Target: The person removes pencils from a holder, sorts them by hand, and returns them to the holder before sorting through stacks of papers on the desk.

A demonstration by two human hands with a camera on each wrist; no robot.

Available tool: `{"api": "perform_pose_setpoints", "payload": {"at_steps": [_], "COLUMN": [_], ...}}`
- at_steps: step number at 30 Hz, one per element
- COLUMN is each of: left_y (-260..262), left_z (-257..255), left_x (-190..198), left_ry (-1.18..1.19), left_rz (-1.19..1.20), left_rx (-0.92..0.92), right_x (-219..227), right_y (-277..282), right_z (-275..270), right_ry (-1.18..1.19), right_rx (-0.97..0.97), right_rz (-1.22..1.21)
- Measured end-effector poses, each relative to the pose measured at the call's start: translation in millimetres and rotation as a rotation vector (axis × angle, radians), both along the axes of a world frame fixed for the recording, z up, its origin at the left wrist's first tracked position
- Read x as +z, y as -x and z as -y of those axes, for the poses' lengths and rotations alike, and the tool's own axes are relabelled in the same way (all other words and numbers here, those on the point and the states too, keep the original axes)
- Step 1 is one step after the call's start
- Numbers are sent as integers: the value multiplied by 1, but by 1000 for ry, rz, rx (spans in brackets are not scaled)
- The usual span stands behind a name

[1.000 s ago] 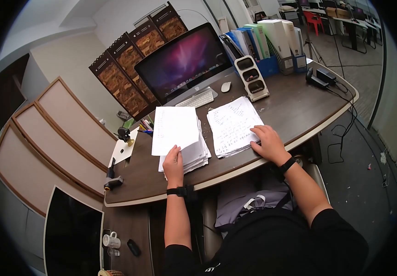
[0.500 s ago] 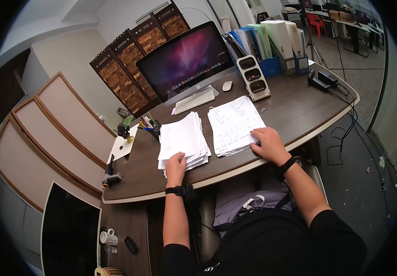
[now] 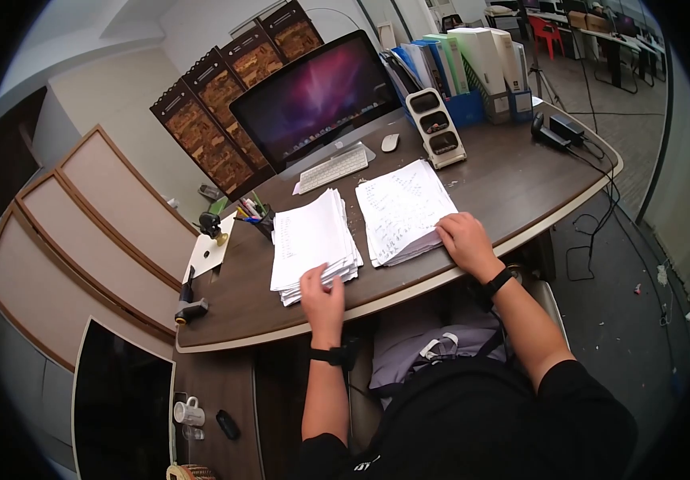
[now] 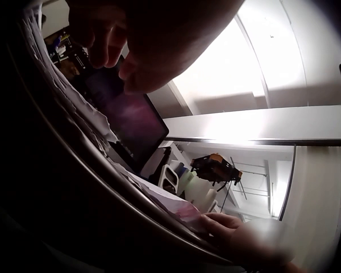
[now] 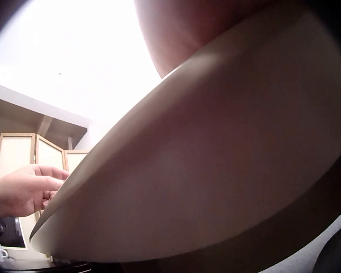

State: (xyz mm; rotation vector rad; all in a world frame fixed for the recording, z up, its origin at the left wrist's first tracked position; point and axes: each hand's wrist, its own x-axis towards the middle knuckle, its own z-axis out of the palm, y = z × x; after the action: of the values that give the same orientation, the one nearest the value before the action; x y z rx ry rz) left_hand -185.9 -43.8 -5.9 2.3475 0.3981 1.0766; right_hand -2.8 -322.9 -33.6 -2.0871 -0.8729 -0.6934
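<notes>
Two stacks of paper lie side by side on the desk in the head view. Over the near right corner of the left stack (image 3: pixel 313 240) is my left hand (image 3: pixel 323 304), its fingers loosely bent with no sheet between them. My right hand (image 3: pixel 470 246) pinches the near right corner of the top sheet (image 3: pixel 402 204) on the right stack, which carries handwriting. That sheet's near edge bows up from the pages below. In the left wrist view, the right hand's fingers (image 4: pixel 219 223) show at the paper's edge.
Behind the stacks stand a monitor (image 3: pixel 313 104), a keyboard (image 3: pixel 334 170) and a mouse (image 3: pixel 390 142). A white three-slot holder (image 3: pixel 436 128) is beyond the right stack, before a row of binders (image 3: pixel 473 68). A pen cup (image 3: pixel 259 218) stands left of the left stack.
The left hand laid a sheet onto the left stack, let go and moved right. The right hand, earlier resting on the right stack, now lifts the top sheet's near corner.
</notes>
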Motion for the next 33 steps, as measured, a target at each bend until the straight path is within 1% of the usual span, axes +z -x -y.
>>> {"api": "perform_pose_setpoints", "payload": {"at_steps": [2, 6, 8, 9, 11, 12, 14, 15, 17, 24, 26, 27, 29, 30, 32, 33], "left_y": [-13, -45, -68, -78, -90, -93, -98, -99, -99, -97, -95, -93, -89, -86, -75, -69], "left_z": [28, 82, 100, 107, 117, 117, 115, 112, 107, 100, 94, 90, 81, 76, 66, 60], "left_x": [3, 10, 2, -2, -3, -3, -1, -1, -4, -3, 0, 2, 9, 12, 19, 24], "left_ry": [6, -19, -148, -144, -241, -239, -152, -157, -153, -108, -102, -101, -115, -117, -63, -110], "left_rz": [15, -106, -74, -69, -63, -64, -177, -177, -158, -143, -59, -57, 49, 50, 154, 181], "left_rx": [-182, -365, -400, -399, -306, -303, -277, -274, -199, -171, -191, -184, -244, -242, -323, -332], "right_x": [4, 7, 7, 6, 5, 4, 6, 7, 8, 13, 13, 14, 13, 12, 9, 8], "right_y": [2, 2, 3, 3, 3, 3, 4, 4, 4, 8, 7, 8, 8, 7, 6, 6], "right_z": [1, 2, 2, 3, 4, 4, 3, 3, 3, 5, 5, 5, 3, 3, 3, 3], "right_ry": [-76, -153, -168, -171, -163, -164, -163, -163, -166, -144, -121, -142, -166, -156, -150, -137], "right_rx": [3, 45, 63, 73, 83, 90, 97, 100, 110, 103, 118, 116, 115, 96, 80, 82], "right_rz": [4, 66, 74, 64, 66, 70, 59, 49, 45, 23, 28, 7, -11, -10, -16, -13]}}
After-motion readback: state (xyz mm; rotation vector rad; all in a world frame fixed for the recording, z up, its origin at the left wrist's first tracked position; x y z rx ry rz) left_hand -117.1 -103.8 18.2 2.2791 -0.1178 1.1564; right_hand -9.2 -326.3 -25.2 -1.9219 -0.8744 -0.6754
